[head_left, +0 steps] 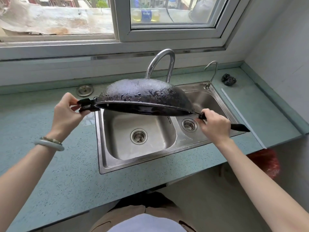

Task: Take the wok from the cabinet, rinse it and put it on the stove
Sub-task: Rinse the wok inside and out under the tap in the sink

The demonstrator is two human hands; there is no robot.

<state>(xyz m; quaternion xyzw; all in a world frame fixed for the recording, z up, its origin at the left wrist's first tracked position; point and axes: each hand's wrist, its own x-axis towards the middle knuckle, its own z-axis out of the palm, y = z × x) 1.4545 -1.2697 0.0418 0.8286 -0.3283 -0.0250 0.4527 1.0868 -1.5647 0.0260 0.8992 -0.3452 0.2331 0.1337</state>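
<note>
Pale bangle (50, 145) and beaded bracelet (52, 140) on left wrist (56, 131), tan trousers (132, 213), light top (145, 223)

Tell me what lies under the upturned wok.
Under the wok sits the steel sink; both drains show. The wok hides the larger basin's rear wall and the tall faucet's base.

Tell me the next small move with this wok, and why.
Probably give the wok a short shake over the sink. It hangs upside down above the basins, its outside beaded with water, the left hand pinching the side handle and the right hand gripping the long handle.
</note>
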